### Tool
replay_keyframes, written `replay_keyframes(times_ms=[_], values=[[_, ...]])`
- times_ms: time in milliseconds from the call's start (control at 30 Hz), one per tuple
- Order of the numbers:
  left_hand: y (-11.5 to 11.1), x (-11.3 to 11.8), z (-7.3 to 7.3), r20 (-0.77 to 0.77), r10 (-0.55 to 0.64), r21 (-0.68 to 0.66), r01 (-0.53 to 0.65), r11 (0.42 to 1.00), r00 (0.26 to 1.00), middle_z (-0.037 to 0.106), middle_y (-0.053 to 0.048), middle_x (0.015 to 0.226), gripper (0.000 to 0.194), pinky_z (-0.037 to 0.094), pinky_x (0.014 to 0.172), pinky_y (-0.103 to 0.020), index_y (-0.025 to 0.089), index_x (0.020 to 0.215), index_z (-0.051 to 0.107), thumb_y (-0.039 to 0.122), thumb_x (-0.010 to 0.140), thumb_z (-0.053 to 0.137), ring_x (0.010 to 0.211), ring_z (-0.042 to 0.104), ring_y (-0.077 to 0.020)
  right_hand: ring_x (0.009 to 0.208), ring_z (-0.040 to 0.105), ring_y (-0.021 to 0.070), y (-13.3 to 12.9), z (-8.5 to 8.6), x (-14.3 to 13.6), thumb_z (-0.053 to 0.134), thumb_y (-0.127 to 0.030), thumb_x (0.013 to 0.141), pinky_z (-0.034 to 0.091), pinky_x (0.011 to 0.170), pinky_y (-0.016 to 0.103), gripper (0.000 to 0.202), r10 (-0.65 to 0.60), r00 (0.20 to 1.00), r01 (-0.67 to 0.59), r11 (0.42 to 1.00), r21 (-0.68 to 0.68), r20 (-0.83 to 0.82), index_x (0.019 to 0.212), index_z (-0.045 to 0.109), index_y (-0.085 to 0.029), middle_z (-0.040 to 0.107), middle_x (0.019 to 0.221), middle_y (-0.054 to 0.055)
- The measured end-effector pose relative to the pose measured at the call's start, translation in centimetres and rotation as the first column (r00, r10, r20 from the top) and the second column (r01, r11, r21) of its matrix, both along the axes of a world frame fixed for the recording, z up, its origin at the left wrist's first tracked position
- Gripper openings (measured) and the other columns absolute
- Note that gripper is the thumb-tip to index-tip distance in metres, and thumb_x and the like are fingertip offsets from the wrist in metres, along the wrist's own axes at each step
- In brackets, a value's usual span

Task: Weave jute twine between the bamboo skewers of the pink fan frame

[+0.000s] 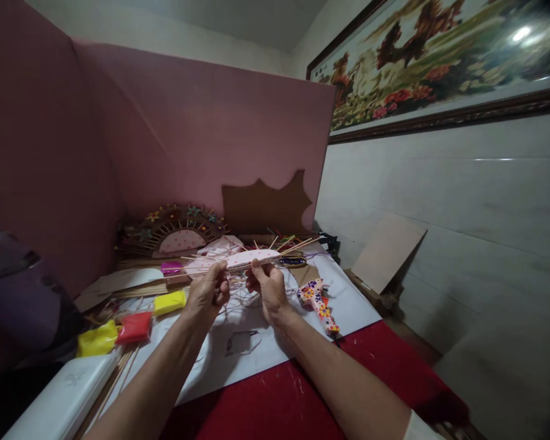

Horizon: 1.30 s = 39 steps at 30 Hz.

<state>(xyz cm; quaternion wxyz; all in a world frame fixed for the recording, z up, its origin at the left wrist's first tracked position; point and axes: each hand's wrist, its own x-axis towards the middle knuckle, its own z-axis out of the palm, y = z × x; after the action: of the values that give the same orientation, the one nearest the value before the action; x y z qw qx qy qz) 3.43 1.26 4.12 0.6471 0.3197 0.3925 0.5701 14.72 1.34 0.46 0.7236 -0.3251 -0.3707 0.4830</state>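
Both of my hands hold a half-round, pale pink dotted fabric piece above the table. Thin wooden sticks fan out from its edge on both sides. My left hand pinches the near edge left of its middle. My right hand grips the same edge a little to the right, thumb on top. Under the hands lie tangled pale strings. A flower-patterned glue gun rests on the table to the right of my right hand.
A decorated fan-shaped piece stands at the back left, beside a brown jagged board. Yellow and red packets, a white box and loose sticks lie at left. White paper covers part of the red tabletop.
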Motion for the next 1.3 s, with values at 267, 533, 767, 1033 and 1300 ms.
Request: replay_keyframes(times_ms=[267, 533, 767, 1033, 1300], values=[[-0.4, 0.8, -0.8, -0.116, 0.069, 0.180, -0.048, 0.983, 0.991, 0.043, 0.003, 0.030, 0.035, 0.015, 0.026, -0.017, 0.015, 0.042, 0.045, 0.034, 0.058, 0.070, 0.023, 0.029, -0.0046, 0.042, 0.051, 0.0089, -0.5, 0.5, 0.0, 0.065, -0.053, 0.069, 0.036, 0.039, 0.019, 0.041, 0.270, 0.953, -0.279, 0.959, -0.052, -0.135, 0.067, 0.061, -0.012, 0.064, 0.057, 0.004], [-1.1, 1.7, -1.2, -0.213, 0.047, 0.274, 0.014, 0.962, 0.976, 0.040, 0.005, 0.032, 0.036, 0.013, 0.028, -0.017, 0.015, 0.046, 0.047, 0.039, 0.063, 0.069, 0.025, 0.027, -0.0036, 0.039, 0.046, 0.0061, -0.6, 0.8, 0.3, 0.068, -0.036, 0.068, 0.032, 0.037, 0.016, 0.025, 0.366, 0.867, -0.416, 0.905, -0.086, -0.338, 0.069, 0.059, -0.013, 0.062, 0.054, 0.000], [-0.9, 0.9, -0.9, -0.297, -0.145, 0.250, 0.224, 0.942, 0.944, 0.028, 0.009, 0.034, 0.037, 0.008, 0.034, -0.018, 0.012, 0.055, 0.056, 0.046, 0.064, 0.069, 0.031, 0.017, -0.0015, 0.034, 0.044, 0.0051, -0.8, 1.5, 0.5, 0.066, -0.032, 0.065, 0.030, 0.033, 0.015, 0.022, 0.106, 0.946, -0.148, 0.982, -0.116, -0.306, 0.063, 0.054, -0.014, 0.056, 0.045, -0.004], [-0.2, -0.1, -1.1, -0.371, -0.258, 0.311, 0.381, 0.871, 0.892, 0.027, 0.009, 0.043, 0.031, 0.009, 0.038, -0.019, 0.011, 0.068, 0.061, 0.041, 0.069, 0.067, 0.038, 0.016, -0.0020, 0.034, 0.044, 0.0057, -0.4, 1.7, 1.2, 0.064, -0.034, 0.064, 0.029, 0.030, 0.015, 0.022, 0.038, 0.954, -0.081, 0.987, -0.136, -0.296, 0.062, 0.054, -0.014, 0.055, 0.044, -0.003], [-0.5, 0.4, -1.0, -0.384, -0.228, 0.362, 0.372, 0.855, 0.895, 0.031, 0.007, 0.042, 0.028, 0.011, 0.038, -0.018, 0.012, 0.066, 0.059, 0.039, 0.073, 0.062, 0.038, 0.020, -0.0029, 0.032, 0.044, 0.0060, -0.5, 1.7, 1.4, 0.062, -0.031, 0.065, 0.031, 0.031, 0.015, 0.019, 0.036, 0.946, -0.092, 0.983, -0.158, -0.323, 0.061, 0.053, -0.015, 0.054, 0.042, -0.003]])
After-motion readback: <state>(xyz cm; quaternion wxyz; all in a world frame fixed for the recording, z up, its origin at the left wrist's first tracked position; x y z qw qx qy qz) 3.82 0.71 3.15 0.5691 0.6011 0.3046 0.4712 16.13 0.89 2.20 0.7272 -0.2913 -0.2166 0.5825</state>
